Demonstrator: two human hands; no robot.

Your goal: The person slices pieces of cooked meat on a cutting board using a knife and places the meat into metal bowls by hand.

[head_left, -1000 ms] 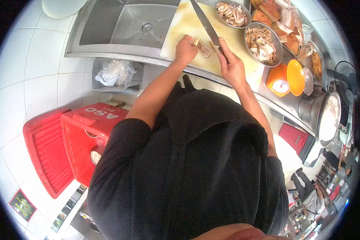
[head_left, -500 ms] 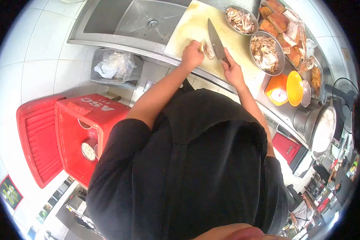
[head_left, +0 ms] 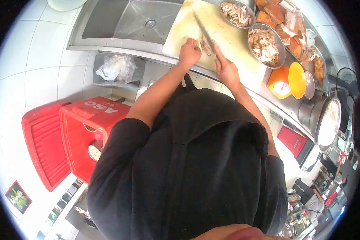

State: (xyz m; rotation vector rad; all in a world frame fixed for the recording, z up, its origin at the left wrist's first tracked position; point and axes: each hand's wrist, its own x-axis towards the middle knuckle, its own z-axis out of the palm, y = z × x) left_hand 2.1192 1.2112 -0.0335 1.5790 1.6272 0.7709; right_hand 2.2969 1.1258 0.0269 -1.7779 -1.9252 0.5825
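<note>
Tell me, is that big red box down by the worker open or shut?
Open: the red box shows its inside, with a round container in it, and its lid hangs beside the mouth.

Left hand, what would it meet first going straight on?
The left hand would probably meet the knife blade, slanting across its path over the cutting board, or graze the piece of meat beside it; depth is unclear.

Commercial kitchen: steel sink (head_left: 108, 22), cutting board (head_left: 238, 48), dial scale (head_left: 279, 83), and metal bowls of chopped meat (head_left: 264, 48) along one worktop (head_left: 156, 56).
</note>
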